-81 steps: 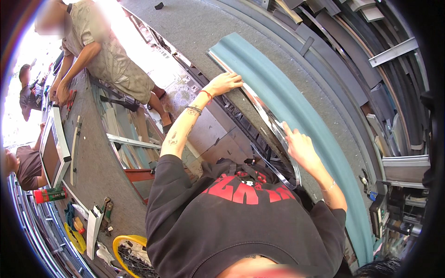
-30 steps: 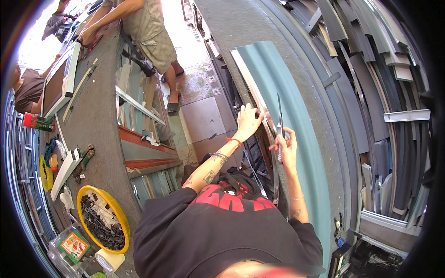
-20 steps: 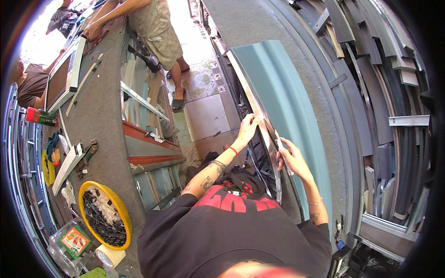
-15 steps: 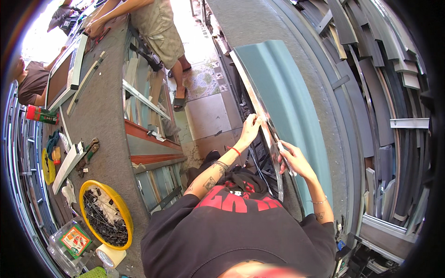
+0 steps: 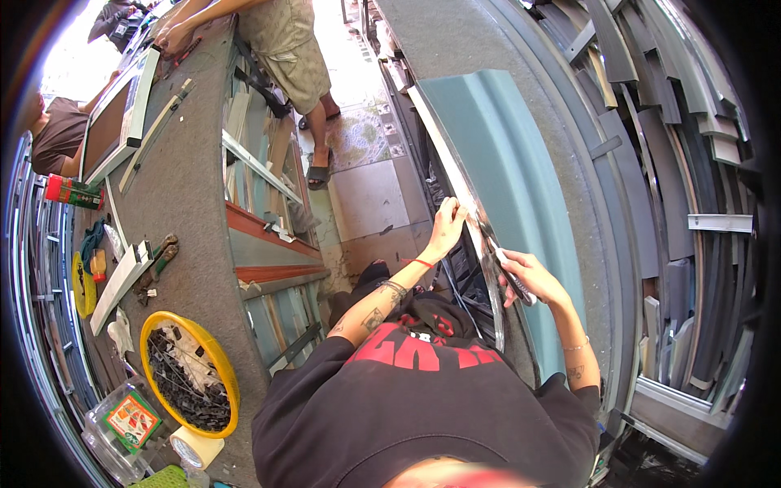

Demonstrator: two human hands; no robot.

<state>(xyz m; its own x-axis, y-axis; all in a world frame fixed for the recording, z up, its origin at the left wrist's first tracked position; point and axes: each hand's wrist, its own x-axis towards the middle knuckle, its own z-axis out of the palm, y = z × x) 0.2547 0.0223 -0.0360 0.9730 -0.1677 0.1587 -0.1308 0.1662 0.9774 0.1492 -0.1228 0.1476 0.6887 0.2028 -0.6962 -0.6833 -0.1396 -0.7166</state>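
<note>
A long teal ribbed panel (image 5: 504,154) lies on the bench in front of me, with a pale, shiny strip (image 5: 443,150) running along its left edge. My left hand (image 5: 446,228) is closed in a pinch at this strip; what lies between its fingertips is too small to make out. Lower down the same edge, my right hand (image 5: 533,281) grips a slim tool with a grey handle, seemingly a utility knife (image 5: 521,290). Its front end is at the panel's edge, partly hidden by my fingers.
Profile lengths (image 5: 651,163) fill a rack at right. On the left bench (image 5: 203,244) are a yellow basket (image 5: 233,390) of small black parts, a tape roll (image 5: 195,447), a clear jar (image 5: 114,431) and pliers (image 5: 163,259). Another person (image 5: 285,57) stands in the tiled aisle; a second sits beyond.
My right hand has shifted slightly right with the knife, which is tilted more across the edge. My left hand keeps its pinch at the strip. The whole view has shifted a little.
</note>
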